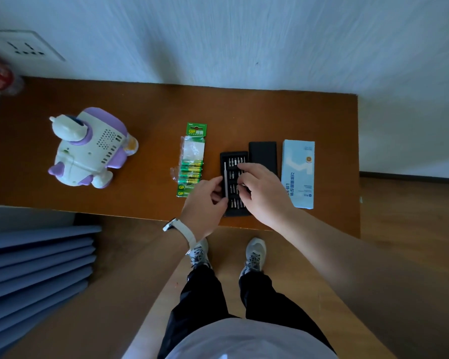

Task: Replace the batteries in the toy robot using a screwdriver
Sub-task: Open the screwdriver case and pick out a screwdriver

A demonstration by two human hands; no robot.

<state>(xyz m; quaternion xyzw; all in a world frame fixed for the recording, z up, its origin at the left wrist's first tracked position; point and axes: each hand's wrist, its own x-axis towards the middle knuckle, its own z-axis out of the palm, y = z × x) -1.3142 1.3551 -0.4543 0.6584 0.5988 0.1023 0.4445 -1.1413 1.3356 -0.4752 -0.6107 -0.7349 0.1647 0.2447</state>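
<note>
White wall [244, 35] beyond the fingers [244, 167], a socket plate [24, 47] far left; brown desk [153, 112] beneath, wooden floor [405, 229] to their right.

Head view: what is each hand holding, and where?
The left hand grips the bit case by its left edge. The right hand reaches among the bits; whether it pinches one cannot be told.

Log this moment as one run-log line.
phase: picking bit | left hand: holds bit tray edge | right hand: over bits, grip unclear | toy robot: untouched on table | battery pack: beside tray
</note>
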